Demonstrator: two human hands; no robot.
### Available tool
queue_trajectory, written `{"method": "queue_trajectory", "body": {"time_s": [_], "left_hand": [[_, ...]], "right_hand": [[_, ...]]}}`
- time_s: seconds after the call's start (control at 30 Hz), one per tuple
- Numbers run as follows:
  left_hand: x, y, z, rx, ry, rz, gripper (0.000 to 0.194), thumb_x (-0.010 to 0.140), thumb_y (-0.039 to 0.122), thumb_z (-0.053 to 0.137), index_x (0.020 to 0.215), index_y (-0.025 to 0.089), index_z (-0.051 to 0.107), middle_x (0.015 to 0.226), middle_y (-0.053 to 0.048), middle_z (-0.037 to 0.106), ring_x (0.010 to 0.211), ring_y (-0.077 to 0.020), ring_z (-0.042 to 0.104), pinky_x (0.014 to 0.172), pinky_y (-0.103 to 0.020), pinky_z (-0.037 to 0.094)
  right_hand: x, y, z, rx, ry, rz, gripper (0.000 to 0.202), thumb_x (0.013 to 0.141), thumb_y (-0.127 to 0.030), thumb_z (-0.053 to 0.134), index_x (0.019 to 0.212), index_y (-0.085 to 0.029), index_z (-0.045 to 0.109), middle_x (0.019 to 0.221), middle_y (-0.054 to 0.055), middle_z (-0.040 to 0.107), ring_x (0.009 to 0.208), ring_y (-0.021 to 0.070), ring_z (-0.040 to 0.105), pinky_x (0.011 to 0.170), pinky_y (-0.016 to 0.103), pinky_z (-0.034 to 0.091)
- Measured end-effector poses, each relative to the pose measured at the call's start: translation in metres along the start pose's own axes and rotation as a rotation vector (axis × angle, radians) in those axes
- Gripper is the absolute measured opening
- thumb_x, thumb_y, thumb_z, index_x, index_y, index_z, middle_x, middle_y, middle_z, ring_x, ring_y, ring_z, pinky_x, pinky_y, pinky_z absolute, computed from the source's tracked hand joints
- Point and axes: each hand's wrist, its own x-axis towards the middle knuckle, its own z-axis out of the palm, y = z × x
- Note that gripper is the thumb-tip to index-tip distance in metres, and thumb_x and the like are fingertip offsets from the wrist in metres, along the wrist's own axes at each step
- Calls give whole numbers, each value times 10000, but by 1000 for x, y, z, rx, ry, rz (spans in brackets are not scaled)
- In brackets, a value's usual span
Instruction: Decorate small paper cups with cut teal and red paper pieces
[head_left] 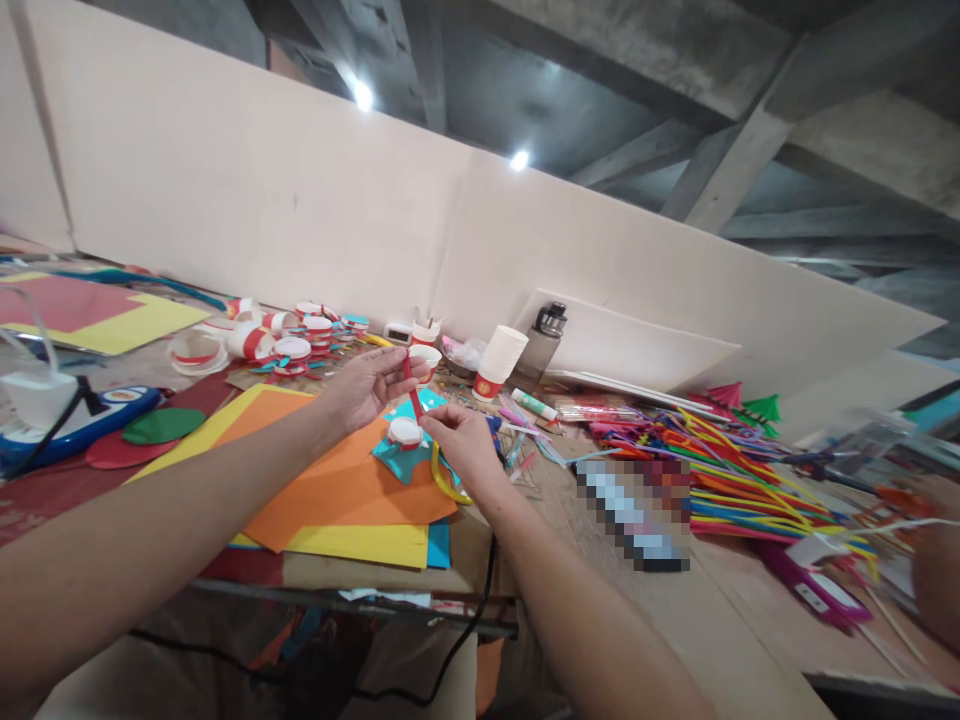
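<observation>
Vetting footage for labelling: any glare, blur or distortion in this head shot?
Head view: two ceiling lamps flare white; the wall board slopes, so the camera seems tilted; head view, right edge: another person's arm is smeared; head view, right of centre: a patch is pixelated; head view, middle: left hand and right hand read clearer, fine detail soft.

Honestly can't read a single word or number anywhere here. Closest thing to a logo is 1 yellowish emblem (487,387) on the red part of the paper cup stack (504,352) on the far side, but it's too small to make out, same for any print on the green-and-white tube (534,404) to its right. The flat item (634,512) further right and nearer is pixelated over, so whatever's on it is unreadable.
</observation>
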Motion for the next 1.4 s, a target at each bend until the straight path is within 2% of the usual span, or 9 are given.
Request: {"method": "queue_trajectory", "body": {"time_s": [0.4, 0.63, 0.73, 0.83, 0.9, 1.0, 1.1, 1.2, 1.4], "left_hand": [[-2, -4, 3, 16, -50, -34, 119, 872, 123, 553, 842, 91, 664, 839, -116, 740, 769, -154, 724, 650, -175, 585], [-4, -1, 4, 37, -38, -31, 83, 858, 102, 571, 805, 107, 634, 840, -109, 736, 754, -165, 725, 589, -178, 576], [-3, 0, 4, 41, -17, -21, 62, 853, 99, 581, 808, 112, 622, 810, -97, 733, 728, -158, 722, 595, -191, 578], [-2, -1, 2, 53, -11, -9, 87, 867, 92, 557, 805, 104, 616, 767, -89, 726, 705, -148, 717, 620, -206, 584], [-1, -2, 1, 74, -8, -1, 94, 872, 89, 545, 810, 97, 616, 753, -90, 722, 686, -146, 714, 626, -216, 586], [-1, -3, 0, 117, -20, 12, 71, 863, 92, 559, 825, 91, 618, 759, -96, 721, 689, -153, 713, 629, -227, 586], [0, -5, -2, 156, -56, 33, 42, 849, 100, 585, 849, 86, 625, 793, -105, 726, 714, -160, 715, 649, -232, 586], [1, -5, -3, 179, -79, 45, 44, 843, 107, 596, 857, 82, 628, 800, -112, 726, 718, -164, 714, 663, -239, 586], [5, -1, -5, 205, -62, 49, 71, 845, 97, 590, 822, 75, 654, 775, -106, 724, 681, -153, 707, 645, -236, 583]], "right_hand": [[0, 0, 0, -11, 40, -14, 153, 652, -315, 653, 671, -163, 650, 632, -7, 642, 587, 122, 542, 579, 247, 409], [0, -1, -2, -47, 0, 2, 158, 685, -317, 645, 690, -159, 652, 648, -5, 647, 591, 125, 549, 579, 247, 407], [2, -10, -14, -266, -56, -99, 185, 772, -317, 581, 768, -159, 676, 719, 14, 672, 642, 132, 572, 593, 242, 409], [2, -22, -31, -700, -22, -218, 168, 811, -270, 559, 829, -158, 683, 838, 53, 701, 754, 154, 606, 668, 255, 422], [0, -26, -39, -979, -44, -157, 162, 816, -268, 567, 817, -149, 677, 870, 91, 706, 794, 181, 624, 688, 274, 425], [-6, -26, -42, -1252, -214, -2, 211, 813, -330, 603, 859, -138, 676, 914, 143, 710, 860, 251, 655, 715, 318, 446], [-12, -20, -36, -1369, -328, 58, 304, 792, -323, 641, 1023, -126, 646, 1005, 182, 703, 950, 311, 659, 766, 359, 463], [-17, -17, -31, -1385, -324, 52, 347, 809, -233, 584, 1136, -116, 585, 1067, 201, 683, 986, 319, 658, 780, 362, 470], [-15, -13, -32, -1254, -275, 86, 343, 794, -265, 528, 1099, -110, 543, 1045, 193, 680, 925, 306, 673, 692, 333, 472]]}}
